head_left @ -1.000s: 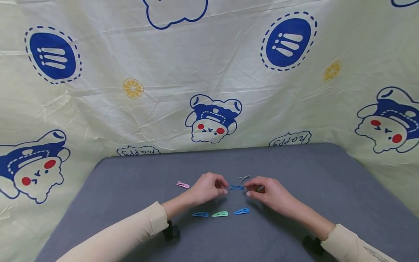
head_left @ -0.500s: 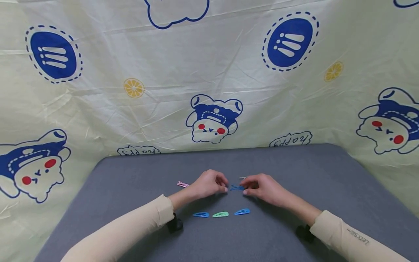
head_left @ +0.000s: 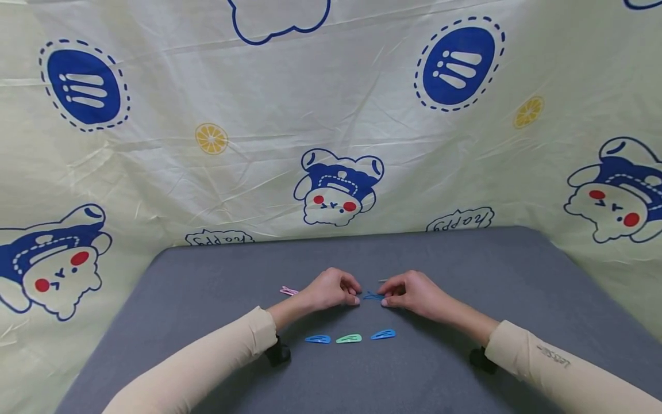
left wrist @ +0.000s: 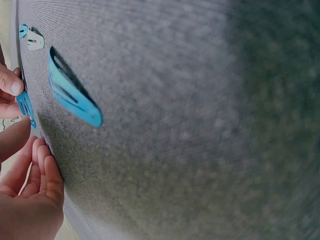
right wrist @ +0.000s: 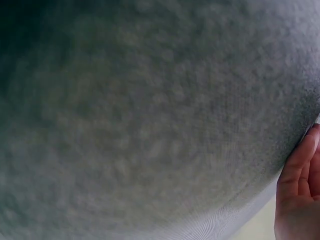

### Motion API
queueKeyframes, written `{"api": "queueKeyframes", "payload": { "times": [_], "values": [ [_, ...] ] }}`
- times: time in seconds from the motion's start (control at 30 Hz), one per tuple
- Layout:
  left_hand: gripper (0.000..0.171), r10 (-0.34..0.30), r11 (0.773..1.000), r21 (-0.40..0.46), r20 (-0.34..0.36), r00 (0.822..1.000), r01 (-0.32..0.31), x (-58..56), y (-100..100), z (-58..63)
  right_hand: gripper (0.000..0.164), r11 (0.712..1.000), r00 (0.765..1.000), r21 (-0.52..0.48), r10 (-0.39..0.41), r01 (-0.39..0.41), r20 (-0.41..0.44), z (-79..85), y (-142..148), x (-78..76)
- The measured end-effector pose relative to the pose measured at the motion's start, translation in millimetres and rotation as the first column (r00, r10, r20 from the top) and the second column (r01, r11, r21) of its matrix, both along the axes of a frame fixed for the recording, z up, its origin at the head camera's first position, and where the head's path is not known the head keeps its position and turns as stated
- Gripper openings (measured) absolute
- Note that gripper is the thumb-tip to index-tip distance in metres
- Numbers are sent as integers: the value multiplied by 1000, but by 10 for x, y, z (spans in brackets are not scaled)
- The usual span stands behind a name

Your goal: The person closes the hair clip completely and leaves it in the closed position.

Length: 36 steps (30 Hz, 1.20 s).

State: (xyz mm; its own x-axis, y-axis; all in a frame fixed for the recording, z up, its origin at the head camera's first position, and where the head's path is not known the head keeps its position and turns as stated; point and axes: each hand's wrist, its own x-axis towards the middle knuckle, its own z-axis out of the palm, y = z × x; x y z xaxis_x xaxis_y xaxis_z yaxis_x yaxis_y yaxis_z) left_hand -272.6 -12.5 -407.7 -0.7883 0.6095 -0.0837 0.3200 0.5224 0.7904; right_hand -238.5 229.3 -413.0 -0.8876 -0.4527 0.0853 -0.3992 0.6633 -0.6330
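Observation:
Between my hands lies a blue snap hair clip point(head_left: 372, 296), its parts spread apart. My right hand point(head_left: 421, 294) pinches its right end between thumb and fingers; the left wrist view shows the same grip on the clip point(left wrist: 24, 104). My left hand point(head_left: 331, 289) is at the clip's other end, fingers loosely bent, with a small gap visible from the head. Nearer the body, a blue clip point(head_left: 318, 339), a green clip point(head_left: 349, 338) and another blue clip point(head_left: 383, 334) lie in a row. The right wrist view catches only part of my right hand point(right wrist: 300, 185).
A pink hair clip point(head_left: 288, 291) lies beside my left wrist, partly covered by it. Behind my right fingers shows the tip of a grey clip point(head_left: 383, 280). Everything rests on a dark grey cloth-covered table point(head_left: 217, 299), with a printed curtain point(head_left: 258, 184) behind its far edge.
My right hand has moved left and taken hold of the blue clip's right end, covering most of the grey clip. My left hand has barely shifted.

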Motion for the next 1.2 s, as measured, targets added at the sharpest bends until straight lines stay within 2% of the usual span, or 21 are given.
{"api": "queueKeyframes", "payload": {
  "times": [0.4, 0.63, 0.87, 1.07, 1.2],
  "values": [
    [17, -19, 999, 36, -32, 999, 21, 25, -86, 9, 7, 998, 998, 68, 7, -3, -55, 15, -71, -45],
    [17, -7, 998, 56, -37, 999, 9, 93, -146, 57, 7, 999, 997, 37, -5, 8, -79, 54, -60, 39],
    [20, 4, 997, 76, -58, 998, 1, 143, -240, 67, 7, 998, 984, 30, 60, -56, -165, 74, -96, 113],
    [21, 28, 991, 136, -107, 994, -14, 230, -327, 98, 9, 1000, 988, -16, -12, 10, -152, 127, -136, 178],
    [23, 52, 981, 194, -115, 992, -28, 288, -383, 130, 10, 996, 985, -57, -74, 66, -155, 173, -189, 229]
  ]
}}
